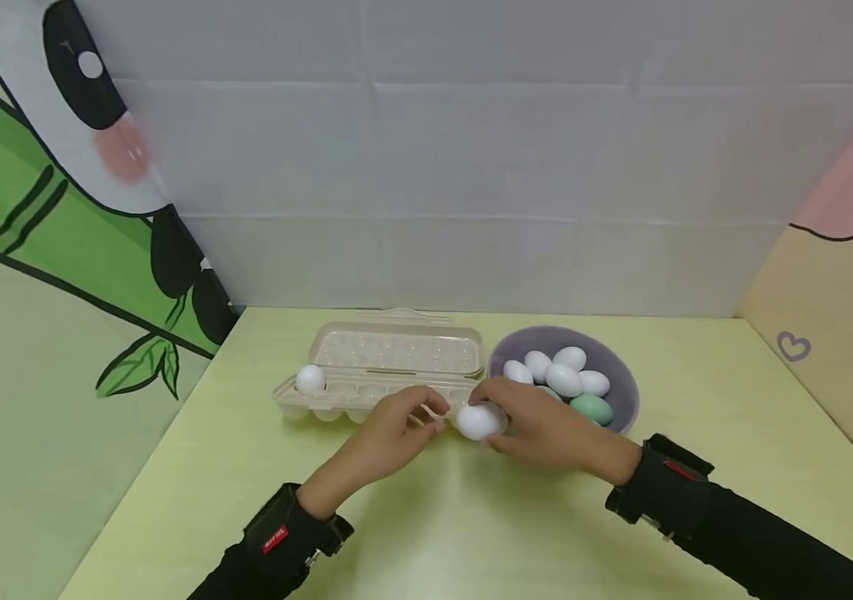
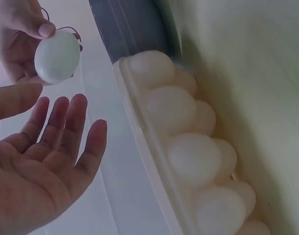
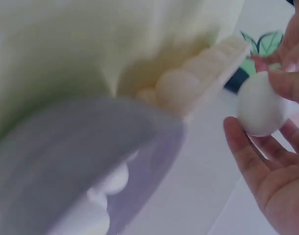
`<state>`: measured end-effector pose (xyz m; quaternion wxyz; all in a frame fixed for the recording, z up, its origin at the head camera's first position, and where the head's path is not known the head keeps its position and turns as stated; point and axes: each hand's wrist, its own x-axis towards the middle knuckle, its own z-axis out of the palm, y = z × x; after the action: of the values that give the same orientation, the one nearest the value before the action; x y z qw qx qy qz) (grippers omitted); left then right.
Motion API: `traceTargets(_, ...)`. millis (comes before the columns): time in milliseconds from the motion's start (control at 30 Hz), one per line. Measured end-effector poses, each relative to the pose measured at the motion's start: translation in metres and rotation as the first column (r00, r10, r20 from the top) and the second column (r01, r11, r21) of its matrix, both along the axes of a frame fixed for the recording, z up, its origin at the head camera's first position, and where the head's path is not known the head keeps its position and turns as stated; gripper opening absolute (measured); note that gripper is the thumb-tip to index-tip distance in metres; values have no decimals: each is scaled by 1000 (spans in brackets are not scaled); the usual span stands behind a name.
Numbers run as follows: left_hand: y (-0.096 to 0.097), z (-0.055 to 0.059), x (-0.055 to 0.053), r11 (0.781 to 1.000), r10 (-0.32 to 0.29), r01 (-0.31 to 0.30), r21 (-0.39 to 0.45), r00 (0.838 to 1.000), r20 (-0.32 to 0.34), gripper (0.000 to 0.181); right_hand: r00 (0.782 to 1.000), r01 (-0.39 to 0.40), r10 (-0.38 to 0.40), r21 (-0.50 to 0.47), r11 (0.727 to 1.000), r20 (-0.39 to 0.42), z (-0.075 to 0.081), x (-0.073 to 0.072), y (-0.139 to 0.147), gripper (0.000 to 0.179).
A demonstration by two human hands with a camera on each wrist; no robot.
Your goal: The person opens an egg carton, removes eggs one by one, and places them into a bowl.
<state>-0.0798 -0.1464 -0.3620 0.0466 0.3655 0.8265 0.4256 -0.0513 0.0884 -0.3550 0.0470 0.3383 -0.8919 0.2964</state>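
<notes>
My right hand (image 1: 539, 421) holds a white egg (image 1: 481, 421) between thumb and fingers, in front of the egg carton's right end. In the right wrist view the same egg (image 3: 262, 104) rests against the fingers with the thumb on it. Just left of it, my left hand (image 1: 395, 429) has relaxed, slightly bent fingers and nothing in its grasp; its palm (image 2: 41, 161) shows in the left wrist view. Behind both hands lies the clear plastic egg carton (image 1: 374, 387), lid (image 1: 400, 347) folded back. One white egg (image 1: 311, 380) sits at its left end.
A purple bowl (image 1: 625, 392) stands right of the carton, holding several white eggs (image 1: 564, 380) and a green egg (image 1: 591, 408). My right forearm reaches past its front. The pale yellow tabletop (image 1: 426, 533) ends at a white backdrop (image 1: 501, 167), with printed panels at both sides.
</notes>
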Motion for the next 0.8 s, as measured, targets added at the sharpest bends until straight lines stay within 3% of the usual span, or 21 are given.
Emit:
traceTargets(133,-13,5,-6,997,68,-69,-16,995,-68,14,999,32,-30,58,998,-36,10,-19,25,40)
traceTargets(200,-19,6,-7,995,92,-93,-18,994,-62,14,997,67,-63,94,993,-53,14,-31,37,42)
traceTargets(433,-28,3,-7,990,141,-141,-12,990,-29,16,991,127,-130,235,964,0,15,-63,67,39)
traceTargets(600,-30,-1,-6,989,147,-147,1,989,-27,16,985,172,-169,338,925,-40,10,-78,76,39)
traceTargets(800,-30,-3,-4,988,153,-153,9,988,-27,15,980,198,-187,422,885,-69,-2,-85,84,39)
